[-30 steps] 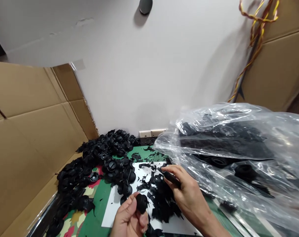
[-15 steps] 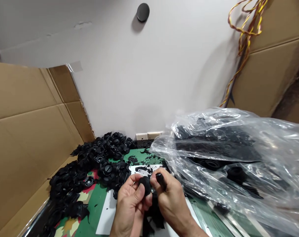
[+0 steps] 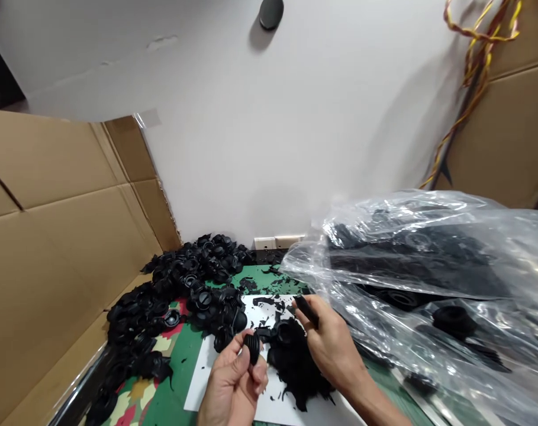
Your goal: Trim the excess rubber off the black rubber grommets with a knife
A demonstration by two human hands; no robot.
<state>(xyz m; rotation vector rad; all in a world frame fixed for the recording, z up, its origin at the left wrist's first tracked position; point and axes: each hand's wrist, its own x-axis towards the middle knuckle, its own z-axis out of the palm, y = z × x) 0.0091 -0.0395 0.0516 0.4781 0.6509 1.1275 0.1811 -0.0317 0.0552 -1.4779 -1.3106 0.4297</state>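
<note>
Between the thumb and fingers of my left hand [image 3: 231,381] is a ribbed black rubber bellows [image 3: 252,348], tilted above a white sheet [image 3: 197,387]. My right hand [image 3: 337,343] is closed around a black stick-like handle [image 3: 307,311]; its working end is hidden. Under and beside the right hand, a heap of black rubber trimmings [image 3: 299,367] covers part of the sheet. Left of the sheet lies a large pile of similar black rubber parts [image 3: 206,260], some with ragged flaps.
A clear plastic bag [image 3: 428,278] with more black rubber parts fills the right side. Cardboard [image 3: 60,195] stands along the left, in front of a pale wall [image 3: 273,130]. Twisted yellow-brown wires [image 3: 464,112] hang at the right. Black scraps dot the green table surface [image 3: 180,355].
My right hand has moved away to the right from the bellows, uncovering the trimmings heap. My left hand still holds the bellows, now turned. The whole view has shifted slightly.
</note>
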